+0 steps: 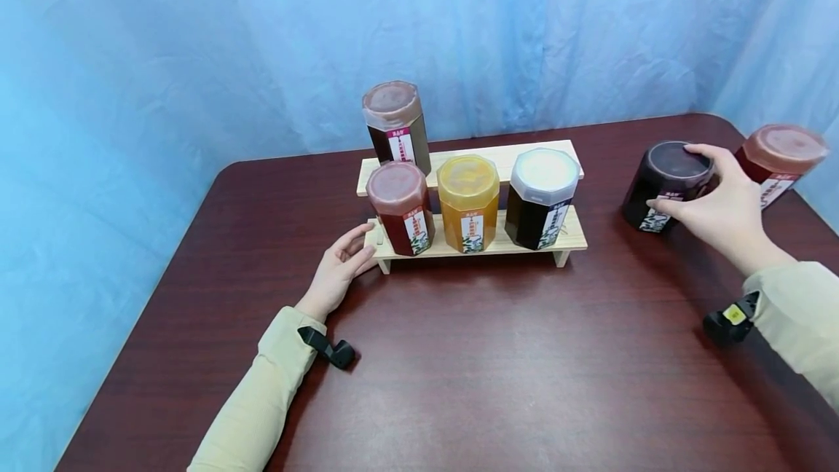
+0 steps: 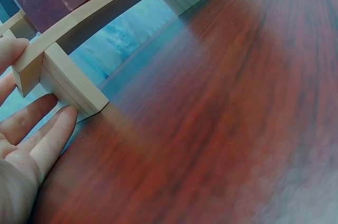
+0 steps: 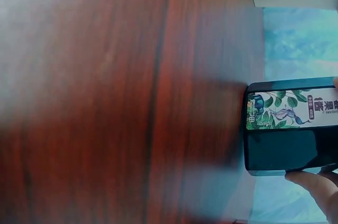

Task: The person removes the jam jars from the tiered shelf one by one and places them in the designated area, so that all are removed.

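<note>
My right hand (image 1: 727, 217) grips a dark jar (image 1: 641, 195) with a dark lid, thumb on its near side and fingers over the far side of the lid. In the right wrist view the jar's label (image 3: 280, 110) shows plants and a bird. At the left end of a two-tier wooden rack (image 1: 574, 230), my left hand (image 1: 336, 272) holds the lower shelf's end between thumb and fingers. Other fingertips lie by the rack's leg (image 2: 74, 84) in the left wrist view.
The lower shelf bears a red jar (image 1: 401, 221), a yellow jar (image 1: 468, 202) and a white-lidded dark jar (image 1: 540, 202). A brown-lidded jar (image 1: 393, 126) stands on the upper shelf's left. Another red jar (image 1: 780, 159) is beyond my right hand. Blue curtains (image 1: 393, 20) hang behind the table (image 1: 491, 370).
</note>
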A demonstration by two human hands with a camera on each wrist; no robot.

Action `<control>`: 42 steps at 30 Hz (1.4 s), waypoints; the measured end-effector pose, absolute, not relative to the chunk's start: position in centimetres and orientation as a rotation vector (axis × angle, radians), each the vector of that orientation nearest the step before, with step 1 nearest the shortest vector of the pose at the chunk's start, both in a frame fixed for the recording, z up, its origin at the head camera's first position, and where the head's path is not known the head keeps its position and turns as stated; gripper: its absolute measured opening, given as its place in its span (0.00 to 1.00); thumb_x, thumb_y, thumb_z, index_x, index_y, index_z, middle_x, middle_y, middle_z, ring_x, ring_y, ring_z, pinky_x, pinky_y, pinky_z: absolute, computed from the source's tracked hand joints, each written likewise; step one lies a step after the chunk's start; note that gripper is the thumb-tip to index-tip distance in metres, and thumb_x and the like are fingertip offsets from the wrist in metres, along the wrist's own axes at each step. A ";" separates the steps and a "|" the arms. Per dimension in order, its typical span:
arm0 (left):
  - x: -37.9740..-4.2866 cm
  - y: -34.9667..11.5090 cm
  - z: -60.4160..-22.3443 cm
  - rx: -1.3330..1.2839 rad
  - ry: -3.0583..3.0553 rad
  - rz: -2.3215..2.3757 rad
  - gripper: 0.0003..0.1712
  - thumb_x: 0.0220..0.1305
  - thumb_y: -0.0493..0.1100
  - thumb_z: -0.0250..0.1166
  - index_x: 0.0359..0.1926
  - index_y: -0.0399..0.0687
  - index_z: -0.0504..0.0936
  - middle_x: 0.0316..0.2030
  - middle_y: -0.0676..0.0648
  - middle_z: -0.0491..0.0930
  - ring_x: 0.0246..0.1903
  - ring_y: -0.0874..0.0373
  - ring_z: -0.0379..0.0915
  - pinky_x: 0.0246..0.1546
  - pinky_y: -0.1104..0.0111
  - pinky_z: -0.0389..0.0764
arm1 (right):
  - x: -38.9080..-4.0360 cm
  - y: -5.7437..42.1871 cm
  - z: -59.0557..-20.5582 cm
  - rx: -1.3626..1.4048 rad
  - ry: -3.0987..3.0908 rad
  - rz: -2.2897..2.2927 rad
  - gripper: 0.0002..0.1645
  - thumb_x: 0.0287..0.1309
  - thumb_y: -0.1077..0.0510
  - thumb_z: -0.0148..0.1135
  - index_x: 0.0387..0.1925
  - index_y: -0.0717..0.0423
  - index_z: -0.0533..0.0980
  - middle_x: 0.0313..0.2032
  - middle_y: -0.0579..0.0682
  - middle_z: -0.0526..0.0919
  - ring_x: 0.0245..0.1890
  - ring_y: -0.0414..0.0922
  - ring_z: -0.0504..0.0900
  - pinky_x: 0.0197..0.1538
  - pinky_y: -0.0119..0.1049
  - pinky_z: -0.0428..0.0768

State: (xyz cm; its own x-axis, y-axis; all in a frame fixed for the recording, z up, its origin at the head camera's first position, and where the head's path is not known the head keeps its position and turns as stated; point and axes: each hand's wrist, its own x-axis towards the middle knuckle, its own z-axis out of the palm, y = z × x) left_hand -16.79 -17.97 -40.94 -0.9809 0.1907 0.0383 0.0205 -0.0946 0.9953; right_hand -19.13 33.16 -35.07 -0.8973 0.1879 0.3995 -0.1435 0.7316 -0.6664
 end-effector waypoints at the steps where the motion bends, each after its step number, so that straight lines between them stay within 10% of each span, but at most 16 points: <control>1: -16.8 -17.9 -40.9 0.242 2.029 2.231 0.29 0.67 0.31 0.54 0.68 0.37 0.60 0.57 0.42 0.70 0.48 0.65 0.74 0.46 0.71 0.81 | -19.1 33.4 -35.1 -0.041 -2.492 1.017 0.50 0.38 0.58 0.77 0.65 0.44 0.65 0.49 0.32 0.69 0.37 0.16 0.62 0.39 0.15 0.60; 16: -16.8 -18.0 -40.9 0.209 2.078 2.200 0.28 0.67 0.32 0.55 0.68 0.38 0.62 0.53 0.44 0.73 0.46 0.65 0.74 0.47 0.71 0.80 | -19.2 34.6 -35.3 0.003 -2.554 1.061 0.51 0.43 0.56 0.74 0.68 0.41 0.59 0.41 0.24 0.64 0.37 0.17 0.62 0.39 0.17 0.60; 22: -16.9 -18.0 -40.9 0.227 2.085 2.194 0.29 0.68 0.33 0.55 0.68 0.39 0.62 0.52 0.45 0.73 0.45 0.65 0.74 0.47 0.70 0.81 | -19.4 35.3 -35.3 0.043 -2.622 1.039 0.51 0.46 0.54 0.72 0.69 0.38 0.55 0.47 0.44 0.69 0.38 0.17 0.59 0.41 0.20 0.60; 28: -16.8 -17.9 -40.8 0.214 2.081 2.199 0.28 0.67 0.32 0.54 0.68 0.37 0.62 0.50 0.48 0.74 0.45 0.65 0.74 0.46 0.71 0.81 | -19.3 35.7 -35.3 0.055 -2.657 1.083 0.53 0.47 0.54 0.73 0.70 0.38 0.54 0.46 0.34 0.65 0.39 0.21 0.61 0.40 0.19 0.60; 32: -16.7 -17.9 -40.7 0.208 2.079 2.201 0.29 0.67 0.32 0.54 0.68 0.37 0.61 0.51 0.46 0.73 0.45 0.65 0.74 0.46 0.71 0.81 | -19.3 35.4 -35.5 0.046 -2.655 1.063 0.56 0.45 0.54 0.74 0.71 0.42 0.51 0.49 0.48 0.70 0.37 0.22 0.62 0.37 0.18 0.60; 39: -16.7 -17.8 -40.7 0.216 2.068 2.209 0.29 0.68 0.31 0.54 0.68 0.37 0.60 0.55 0.43 0.71 0.46 0.66 0.74 0.46 0.71 0.81 | -19.2 34.6 -35.6 0.049 -2.594 0.946 0.56 0.43 0.57 0.74 0.70 0.55 0.52 0.50 0.71 0.66 0.53 0.66 0.60 0.51 0.57 0.61; 42: -16.7 -17.8 -40.8 0.218 2.060 2.219 0.29 0.67 0.31 0.54 0.68 0.36 0.60 0.52 0.47 0.73 0.45 0.66 0.74 0.46 0.72 0.81 | -18.9 34.3 -35.5 0.040 -2.570 0.926 0.54 0.43 0.58 0.73 0.70 0.56 0.54 0.47 0.72 0.66 0.52 0.68 0.59 0.47 0.59 0.58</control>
